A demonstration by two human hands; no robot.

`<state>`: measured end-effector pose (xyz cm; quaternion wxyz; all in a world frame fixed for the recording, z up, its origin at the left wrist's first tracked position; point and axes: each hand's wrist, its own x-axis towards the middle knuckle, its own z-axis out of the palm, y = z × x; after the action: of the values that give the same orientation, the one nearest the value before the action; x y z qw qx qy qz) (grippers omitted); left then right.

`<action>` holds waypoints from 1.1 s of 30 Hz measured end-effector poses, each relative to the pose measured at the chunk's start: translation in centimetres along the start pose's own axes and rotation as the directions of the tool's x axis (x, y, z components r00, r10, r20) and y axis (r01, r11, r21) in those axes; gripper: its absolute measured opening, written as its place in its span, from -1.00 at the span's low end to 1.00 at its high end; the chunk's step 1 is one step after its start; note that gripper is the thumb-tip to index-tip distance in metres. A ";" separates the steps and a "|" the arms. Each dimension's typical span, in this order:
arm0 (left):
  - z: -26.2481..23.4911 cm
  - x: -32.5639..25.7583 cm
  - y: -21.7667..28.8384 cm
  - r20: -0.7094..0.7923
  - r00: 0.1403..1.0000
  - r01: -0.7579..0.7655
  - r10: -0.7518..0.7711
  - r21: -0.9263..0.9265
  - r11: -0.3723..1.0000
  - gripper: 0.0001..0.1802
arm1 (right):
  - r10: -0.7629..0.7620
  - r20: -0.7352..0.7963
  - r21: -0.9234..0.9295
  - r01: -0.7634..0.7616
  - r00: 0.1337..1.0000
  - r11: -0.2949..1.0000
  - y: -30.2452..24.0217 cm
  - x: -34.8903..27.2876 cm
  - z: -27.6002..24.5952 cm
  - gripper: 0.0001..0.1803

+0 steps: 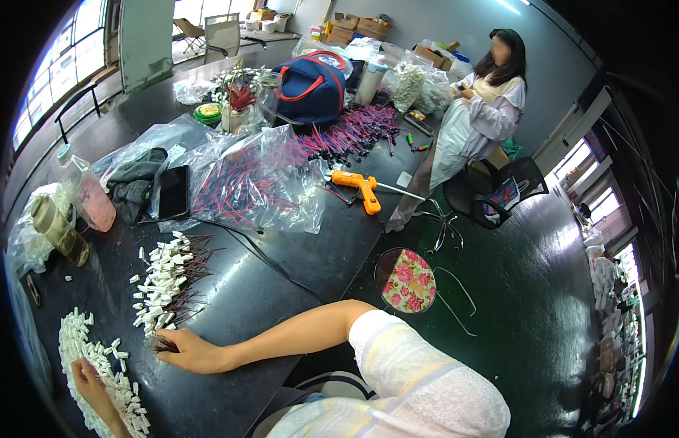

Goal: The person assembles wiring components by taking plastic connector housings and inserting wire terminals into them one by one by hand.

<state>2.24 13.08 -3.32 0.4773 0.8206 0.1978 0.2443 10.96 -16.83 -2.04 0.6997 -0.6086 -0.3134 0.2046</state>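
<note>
My left hand (96,391) is at the lower left, over a heap of small white plastic pieces (75,337). Its fingers are curled in among them, and what they pinch is hidden. Between the fingers of my right hand (193,352) is a bundle of thin dark wires (163,343), the ends poking out toward the left. Just beyond that hand lies a second pile, of white connectors (163,281) with thin dark brown wires trailing to the right. Both hands rest low, close to the black tabletop (237,292).
Farther back lie a clear bag of red wires (244,190), a black phone (173,192), an orange glue gun (361,188) and a blue bag (310,91). Bottles (58,230) stand at left. A flowered stool (409,281) is beside the table; another person (493,95) stands across.
</note>
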 end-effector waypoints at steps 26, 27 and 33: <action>1.6 -5.6 2.9 0.652 0.684 0.627 -0.328 -0.755 -0.192 -0.83 | -0.006 -0.106 -0.073 -0.002 0.994 0.997 0.5 0.7 0.3 -0.83; 4.2 -6.3 5.3 0.713 0.642 0.670 -0.282 -0.700 -0.247 -0.84 | 0.071 -0.048 0.003 -0.071 0.996 0.997 -0.8 0.8 -0.5 -0.84; 9.6 -6.3 9.9 0.819 0.540 0.814 -0.196 -0.567 -0.125 -0.62 | 0.307 -0.080 0.193 -0.287 0.948 0.938 -1.9 0.6 -3.3 -0.91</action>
<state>3.74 -1.68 -0.01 0.9567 0.1833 0.1883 -0.1248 13.50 -19.11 -0.25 0.7286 -0.5938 -0.1596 0.3018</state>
